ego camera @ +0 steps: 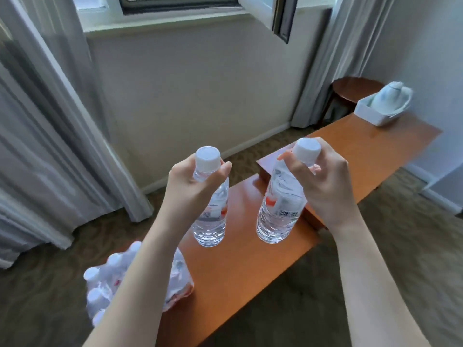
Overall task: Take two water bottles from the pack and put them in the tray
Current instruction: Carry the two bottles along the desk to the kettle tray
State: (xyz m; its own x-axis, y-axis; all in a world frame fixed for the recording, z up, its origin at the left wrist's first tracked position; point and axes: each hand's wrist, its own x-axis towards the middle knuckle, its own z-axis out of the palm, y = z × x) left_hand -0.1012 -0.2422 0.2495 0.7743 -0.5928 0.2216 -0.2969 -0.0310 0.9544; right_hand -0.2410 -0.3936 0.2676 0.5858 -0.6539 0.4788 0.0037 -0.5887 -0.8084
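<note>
My left hand (190,186) grips a clear water bottle (210,221) by its neck, just under the white cap. My right hand (323,186) holds a second water bottle (278,211) the same way. Both bottles hang upright in the air above the low wooden table (238,276). The shrink-wrapped pack of bottles (105,284) lies at the table's near left end, partly hidden by my left forearm. A white tray (370,116) stands far right on the further wooden table (370,156), with a white kettle in it.
The further table sits higher than the near one and overlaps its right end. A round wooden stool (350,93) stands behind the tray. Curtains hang at left and right, and an open window pane juts out above. Carpet surrounds the tables.
</note>
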